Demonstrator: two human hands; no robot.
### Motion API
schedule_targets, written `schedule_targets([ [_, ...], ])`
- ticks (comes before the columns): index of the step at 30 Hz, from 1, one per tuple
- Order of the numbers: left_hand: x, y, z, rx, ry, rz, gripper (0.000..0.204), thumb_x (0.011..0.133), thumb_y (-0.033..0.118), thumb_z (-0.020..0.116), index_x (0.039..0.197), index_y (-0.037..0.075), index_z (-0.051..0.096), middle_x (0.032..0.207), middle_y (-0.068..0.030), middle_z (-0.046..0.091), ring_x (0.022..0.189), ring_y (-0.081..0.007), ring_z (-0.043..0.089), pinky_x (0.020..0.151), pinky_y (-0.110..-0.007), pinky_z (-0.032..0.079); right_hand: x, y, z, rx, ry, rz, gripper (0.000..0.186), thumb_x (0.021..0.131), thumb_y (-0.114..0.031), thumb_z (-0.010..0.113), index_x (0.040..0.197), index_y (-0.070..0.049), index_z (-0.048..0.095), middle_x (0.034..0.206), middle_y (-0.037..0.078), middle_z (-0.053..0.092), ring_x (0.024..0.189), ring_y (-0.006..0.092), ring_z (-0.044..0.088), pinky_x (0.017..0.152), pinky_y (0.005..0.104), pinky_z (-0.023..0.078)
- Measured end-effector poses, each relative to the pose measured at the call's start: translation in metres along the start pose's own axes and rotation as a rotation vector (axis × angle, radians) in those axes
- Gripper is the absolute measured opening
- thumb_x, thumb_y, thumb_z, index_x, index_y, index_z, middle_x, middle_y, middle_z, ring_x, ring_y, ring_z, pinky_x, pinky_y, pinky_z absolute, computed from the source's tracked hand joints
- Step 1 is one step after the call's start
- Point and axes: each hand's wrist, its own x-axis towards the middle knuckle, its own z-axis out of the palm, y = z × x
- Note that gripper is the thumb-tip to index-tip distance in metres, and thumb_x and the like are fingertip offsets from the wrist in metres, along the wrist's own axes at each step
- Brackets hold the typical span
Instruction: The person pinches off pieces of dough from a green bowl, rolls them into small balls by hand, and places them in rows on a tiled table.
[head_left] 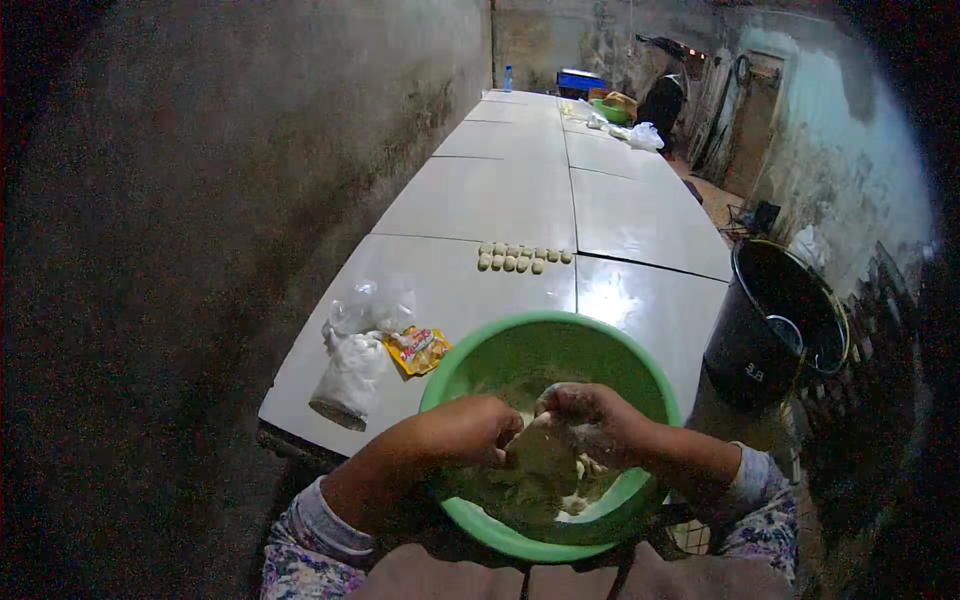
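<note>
Both my hands are over a large green basin [661,377] that holds floury, pale dough [535,475]. My left hand [484,428] has its fingers curled in a pinch at the middle of the basin. My right hand [598,418], dusted with flour, is bent towards it with the fingers closed. A small pale piece of dough [541,420] shows between the fingertips of both hands; its far part is hidden by the fingers. Loose white flour [572,505] and dough scraps lie in the basin below the right hand.
Left of the basin are a clear plastic bag of white powder [352,372] and a yellow packet [417,350]. Two rows of small dough pieces [523,256] lie farther up the white table [480,190]. A black bucket [750,350] stands at the right. Bags and another green basin [610,113] sit at the far end.
</note>
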Motion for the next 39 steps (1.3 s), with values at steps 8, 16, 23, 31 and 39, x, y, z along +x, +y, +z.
schedule_targets([
  [8, -0.007, 0.025, -0.005, 0.230, -0.007, 0.048, 0.025, 0.071, 0.013, 0.068, 0.092, 0.001, 0.063, 0.087, -0.0161, 0.065, 0.082, -0.0312, 0.063, 0.070, -0.039, 0.048, -0.013, -0.052, -0.057, 0.170, 0.349, -0.293, 0.016, 0.092, -0.015, 0.053, 0.103, -0.003, 0.052, 0.090, 0.007, 0.059, 0.083, 0.0126, 0.055, 0.077, 0.0288, 0.046],
  [16, -0.005, 0.049, -0.033, 0.192, 0.170, 0.103, 0.041, 0.077, 0.033, 0.071, 0.100, 0.001, 0.060, 0.097, -0.0178, 0.060, 0.093, -0.0298, 0.060, 0.079, -0.038, 0.047, 0.007, -0.052, -0.063, -0.043, -0.050, 0.038, 0.019, 0.084, -0.010, 0.061, 0.098, 0.002, 0.059, 0.094, 0.008, 0.062, 0.086, 0.0139, 0.057, 0.079, 0.0297, 0.046],
  [23, 0.060, 0.030, -0.036, -0.219, 0.069, 0.478, 0.060, 0.077, 0.027, 0.071, 0.124, 0.002, 0.044, 0.123, -0.0148, 0.051, 0.109, -0.0228, 0.051, 0.096, -0.035, 0.038, 0.025, -0.053, -0.073, -0.383, -0.325, -0.017, 0.024, 0.084, -0.009, 0.058, 0.107, -0.001, 0.056, 0.099, 0.009, 0.062, 0.087, 0.0166, 0.058, 0.078, 0.0313, 0.047],
  [31, 0.056, 0.029, -0.050, -0.358, -0.152, 0.132, 0.032, 0.086, 0.012, 0.054, 0.117, 0.004, 0.052, 0.100, -0.0084, 0.061, 0.089, -0.0135, 0.053, 0.081, -0.030, 0.044, 0.029, -0.042, -0.071, -0.641, -0.320, -0.199, 0.020, 0.083, -0.017, 0.052, 0.097, -0.010, 0.064, 0.089, 0.013, 0.064, 0.080, 0.0268, 0.060, 0.072, 0.0356, 0.047],
  [39, 0.061, 0.002, -0.047, -0.122, 0.081, 0.129, 0.014, 0.086, 0.011, 0.046, 0.088, 0.000, 0.053, 0.071, -0.0105, 0.056, 0.064, -0.0192, 0.055, 0.058, -0.035, 0.046, 0.037, -0.042, -0.072, -0.669, -0.079, -0.338, 0.015, 0.088, -0.015, 0.049, 0.091, -0.003, 0.057, 0.081, 0.016, 0.059, 0.075, 0.0350, 0.057, 0.065, 0.0416, 0.045],
])
